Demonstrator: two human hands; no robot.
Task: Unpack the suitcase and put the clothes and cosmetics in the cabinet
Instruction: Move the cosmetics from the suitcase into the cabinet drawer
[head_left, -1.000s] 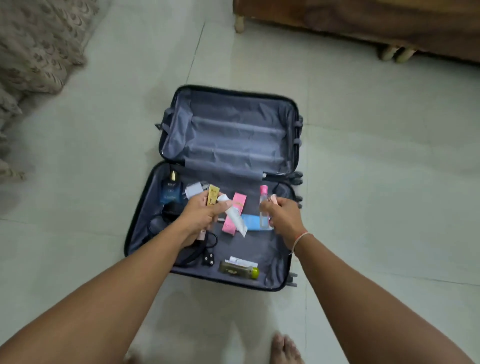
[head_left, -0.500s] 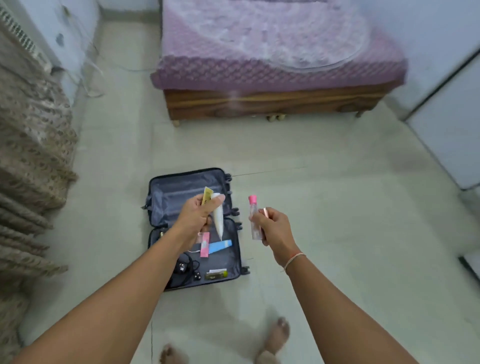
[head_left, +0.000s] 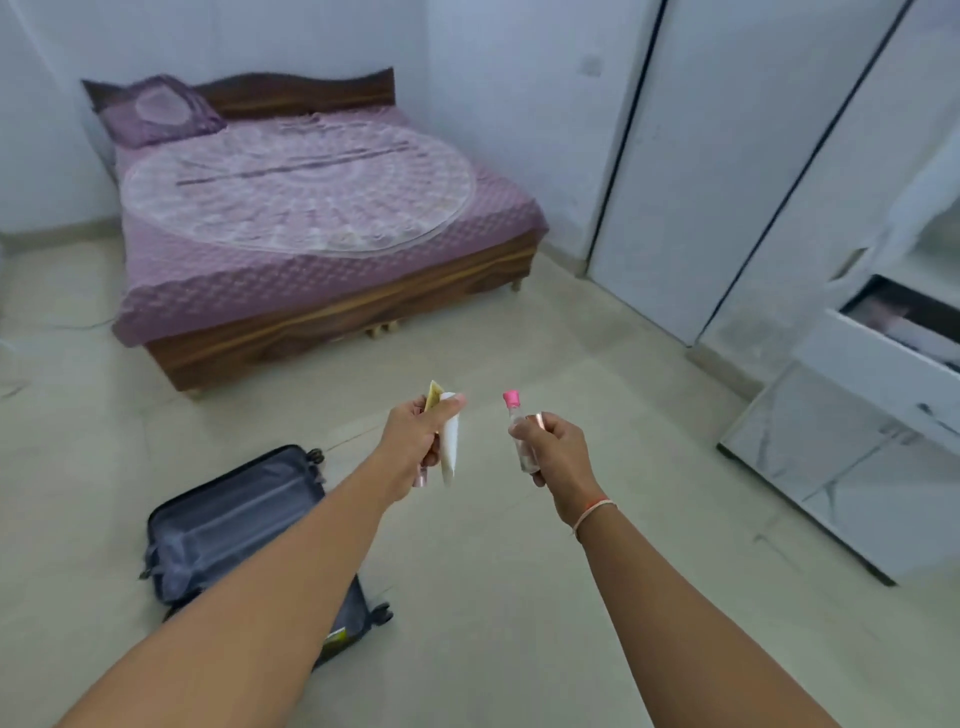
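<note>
Above the open suitcase (head_left: 228, 525): left hand (head_left: 415, 441) gripping white tube (head_left: 450, 441) and yellow sachet (head_left: 432, 399); right hand (head_left: 558, 457), farther from it, gripping pink-capped bottle (head_left: 519, 434).

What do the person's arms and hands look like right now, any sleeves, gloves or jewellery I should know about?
Both forearms are bare to the frame's lower edge, with no sleeves in view. The left hand wears no glove, and no ring or band shows on it. The right hand is also ungloved; a thin thread band, orange and pale, circles its wrist. No watch shows on either arm.
</note>
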